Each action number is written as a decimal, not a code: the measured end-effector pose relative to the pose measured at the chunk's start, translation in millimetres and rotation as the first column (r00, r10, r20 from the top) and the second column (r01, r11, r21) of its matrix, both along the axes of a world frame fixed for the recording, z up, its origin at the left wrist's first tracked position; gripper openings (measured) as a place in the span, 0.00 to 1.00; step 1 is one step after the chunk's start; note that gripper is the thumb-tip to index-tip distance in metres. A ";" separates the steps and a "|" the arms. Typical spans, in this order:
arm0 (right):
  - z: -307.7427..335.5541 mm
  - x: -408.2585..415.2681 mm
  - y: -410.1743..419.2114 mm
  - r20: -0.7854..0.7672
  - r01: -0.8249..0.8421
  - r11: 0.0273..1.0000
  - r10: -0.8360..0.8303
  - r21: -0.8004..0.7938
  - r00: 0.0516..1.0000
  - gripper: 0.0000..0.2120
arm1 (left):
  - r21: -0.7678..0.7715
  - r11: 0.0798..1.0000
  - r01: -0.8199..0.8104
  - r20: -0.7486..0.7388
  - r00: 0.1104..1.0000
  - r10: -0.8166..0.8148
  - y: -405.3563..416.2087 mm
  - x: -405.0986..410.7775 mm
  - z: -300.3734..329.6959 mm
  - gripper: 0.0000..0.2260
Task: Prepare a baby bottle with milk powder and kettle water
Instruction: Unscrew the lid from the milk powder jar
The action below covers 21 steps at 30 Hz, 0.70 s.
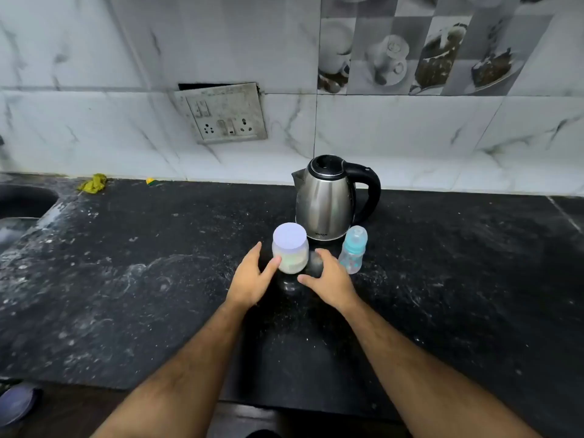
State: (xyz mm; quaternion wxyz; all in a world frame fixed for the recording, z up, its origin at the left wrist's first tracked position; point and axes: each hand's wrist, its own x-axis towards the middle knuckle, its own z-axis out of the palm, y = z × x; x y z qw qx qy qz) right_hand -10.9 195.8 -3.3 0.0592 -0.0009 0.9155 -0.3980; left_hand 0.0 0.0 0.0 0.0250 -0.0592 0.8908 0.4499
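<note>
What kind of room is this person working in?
Most likely a home kitchen. A steel electric kettle stands on a dark stone counter, the edge of a sink shows at far left, and the marble-look wall tiles include pictures of cups and cake.

This is a home kitchen. A black speckled stone counter point(126, 279) runs below white marble-look wall tiles point(79, 58), with a dark sink basin point(22, 200) at nine o'clock. At one o'clock, decorative tiles point(410, 52) show cups and cake. A grimy switch-and-socket plate point(221, 113) sits at twelve o'clock, above a steel electric kettle point(325, 200).
</note>
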 end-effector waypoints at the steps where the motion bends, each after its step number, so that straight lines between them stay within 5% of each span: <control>1: 0.0 -6.9 -2.1 0.035 0.014 0.998 -0.011 -0.064 0.999 0.42 | 0.060 0.997 -0.040 0.004 0.999 0.040 1.6 -6.6 1.5 0.34; 8: 2.4 -43.9 -14.4 0.236 0.067 0.973 -0.013 -0.220 0.972 0.52 | 0.277 0.957 -0.088 0.151 0.987 0.047 4.0 -38.1 16.8 0.28; 18: -5.7 -43.3 -25.5 0.190 0.090 0.953 -0.035 -0.288 0.981 0.41 | 0.438 0.899 0.023 0.145 0.985 -0.096 5.5 -47.3 8.7 0.19; 21: -4.9 -36.3 -23.1 0.155 0.084 0.949 -0.038 -0.305 0.987 0.37 | 0.411 0.910 0.050 0.152 0.981 -0.123 2.2 -47.0 5.3 0.23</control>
